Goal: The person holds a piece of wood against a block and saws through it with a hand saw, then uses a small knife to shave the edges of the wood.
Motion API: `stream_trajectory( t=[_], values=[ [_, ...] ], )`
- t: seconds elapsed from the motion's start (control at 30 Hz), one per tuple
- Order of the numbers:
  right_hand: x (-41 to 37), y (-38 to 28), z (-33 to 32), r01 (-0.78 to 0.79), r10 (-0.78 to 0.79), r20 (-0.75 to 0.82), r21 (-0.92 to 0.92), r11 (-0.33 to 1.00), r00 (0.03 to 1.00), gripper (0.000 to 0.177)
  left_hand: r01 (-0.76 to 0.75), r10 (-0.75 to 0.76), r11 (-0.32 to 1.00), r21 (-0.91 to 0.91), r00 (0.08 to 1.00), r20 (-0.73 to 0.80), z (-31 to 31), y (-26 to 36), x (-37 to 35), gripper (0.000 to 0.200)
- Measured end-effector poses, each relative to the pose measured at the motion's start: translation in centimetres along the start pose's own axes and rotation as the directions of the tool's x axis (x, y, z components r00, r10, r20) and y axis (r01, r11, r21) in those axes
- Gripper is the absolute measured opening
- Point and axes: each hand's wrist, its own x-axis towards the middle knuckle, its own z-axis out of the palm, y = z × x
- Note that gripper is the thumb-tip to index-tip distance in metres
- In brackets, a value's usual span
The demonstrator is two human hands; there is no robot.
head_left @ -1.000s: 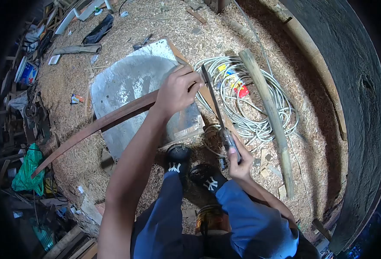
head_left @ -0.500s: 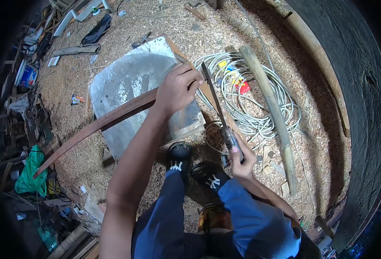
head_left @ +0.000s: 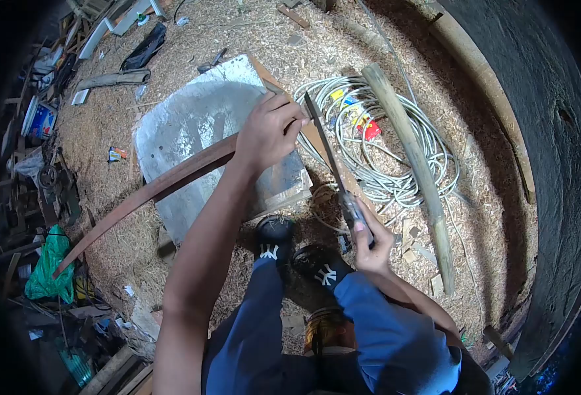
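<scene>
My left hand (head_left: 272,128) is closed on the upper end of a long reddish wooden strip (head_left: 149,191), which slants down to the lower left. Under that hand lies a worn grey-white board (head_left: 195,128). My right hand (head_left: 373,240) grips the handle of a saw (head_left: 327,141). Its narrow dark blade points up and to the left, with the tip just right of my left fingers. A flat tan wooden piece (head_left: 313,135) runs beneath the blade along the board's right side.
Coiled grey cable (head_left: 396,178) lies right of the board, with a round wooden pole (head_left: 412,148) across it. A large dark timber (head_left: 540,118) curves along the right. A green bag (head_left: 50,266) and scrap sit at left. My shoes (head_left: 274,237) are near the board's lower edge.
Both hands and the saw stay nearly in place. The view has shifted very slightly, and my right hand sits marginally lower along with the saw.
</scene>
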Motion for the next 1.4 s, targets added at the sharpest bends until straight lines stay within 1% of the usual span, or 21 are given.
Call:
stream_trajectory(
  t=[0.1,0.13,0.23,0.27,0.37,0.43,0.5,0.53,0.57,0.63,0.77,0.83,0.87,0.9,0.97,1.0,1.03,1.1,1.17,1.23,1.4],
  values=[
    [3.6,-1.6,2.0,0.121,-0.121,-0.063,-0.001,0.993,0.991,0.041,-0.007,0.007,1.0,0.004,1.0,0.006,-0.2,-0.1,0.3,0.011],
    [5.6,-2.8,2.8,0.301,-0.305,-0.12,-0.047,0.952,0.945,0.041,0.0,0.0,1.0,-0.002,1.0,0.016,-0.2,-0.1,0.2,0.011],
    [6.8,-4.1,3.1,0.154,-0.15,-0.082,0.043,0.987,0.985,0.042,-0.022,0.022,1.0,-0.004,0.999,0.038,-0.5,-0.2,0.4,0.01],
    [6.3,-3.3,2.9,0.246,-0.248,-0.117,-0.035,0.969,0.962,0.043,-0.026,0.026,1.0,-0.007,0.999,0.038,-0.4,-0.1,0.4,0.01],
    [1.9,-1.7,1.4,0.182,-0.182,-0.041,-0.014,0.983,0.982,0.043,-0.003,0.003,1.0,0.009,1.0,0.029,-0.3,-0.3,0.3,0.006],
    [0.6,-0.9,0.5,0.23,-0.231,-0.057,-0.026,0.973,0.971,0.044,0.015,-0.016,0.999,0.03,1.0,0.014,-0.2,0.0,0.2,0.007],
    [-0.2,-0.9,-0.1,0.064,-0.063,-0.06,0.007,0.998,0.996,0.043,0.003,-0.003,1.0,0.031,1.0,0.004,0.0,-0.1,0.0,0.008],
    [0.8,-1.1,0.2,0.228,-0.234,-0.042,-0.112,0.967,0.971,0.042,-0.024,0.025,0.999,0.039,1.0,-0.014,-0.1,-0.2,0.2,0.011],
    [1.7,-1.5,0.8,0.141,-0.143,-0.03,-0.05,0.989,0.989,0.041,-0.027,0.028,0.999,0.041,0.999,-0.017,-0.1,0.0,0.3,0.011],
    [5.4,-2.5,2.6,0.334,-0.349,-0.133,-0.121,0.935,0.928,0.041,0.048,-0.047,0.998,-0.035,0.998,0.042,-0.3,0.0,0.4,0.011],
    [6.7,-2.8,3.6,0.299,-0.294,-0.144,0.009,0.954,0.945,0.042,-0.005,0.006,1.0,-0.011,1.0,0.031,-0.1,-0.7,0.1,0.011],
    [4.4,-2.7,2.6,0.172,-0.173,-0.085,-0.018,0.985,0.981,0.041,0.012,-0.012,1.0,-0.004,0.999,0.035,-0.1,-0.6,0.3,0.011],
    [3.3,-1.5,2.1,0.318,-0.322,-0.097,-0.062,0.946,0.942,0.041,0.008,-0.008,1.0,-0.004,0.999,0.031,-0.1,-0.6,0.4,0.011],
    [2.1,-0.7,1.4,0.318,-0.323,-0.096,-0.062,0.946,0.941,0.041,0.009,-0.009,1.0,-0.005,0.999,0.032,-0.1,-0.5,0.4,0.012],
    [0.0,0.5,-0.1,0.299,-0.302,-0.063,-0.061,0.952,0.951,0.041,0.025,-0.025,1.0,-0.007,0.999,0.037,-0.2,-0.3,0.1,0.012],
    [-0.4,0.3,-0.3,0.089,-0.087,-0.047,0.025,0.996,0.995,0.041,-0.003,0.003,1.0,-0.002,1.0,0.022,-0.1,-0.3,0.2,0.012],
    [-0.1,0.0,0.0,0.086,-0.085,-0.045,0.025,0.996,0.995,0.041,-0.033,0.033,0.999,0.006,0.999,0.004,-0.1,-0.2,0.3,0.013],
    [2.8,-1.0,1.5,0.213,-0.214,-0.059,-0.022,0.977,0.975,0.041,-0.001,0.001,1.0,0.007,1.0,0.029,-0.3,0.1,0.2,0.013],
    [6.3,-2.6,3.1,0.197,-0.196,-0.078,0.003,0.98,0.977,0.041,0.026,-0.027,1.0,0.013,0.998,0.062,-0.5,0.0,0.4,0.013],
    [8.4,-2.9,3.9,0.295,-0.291,-0.123,0.012,0.956,0.949,0.041,-0.002,0.002,1.0,-0.018,0.999,0.037,-0.4,-0.2,0.3,0.013],
    [2.2,-0.6,1.6,0.361,-0.369,-0.043,-0.131,0.923,0.928,0.043,-0.013,0.014,0.999,-0.037,1.0,0.026,-0.1,-0.3,0.4,0.012]
  ],
)
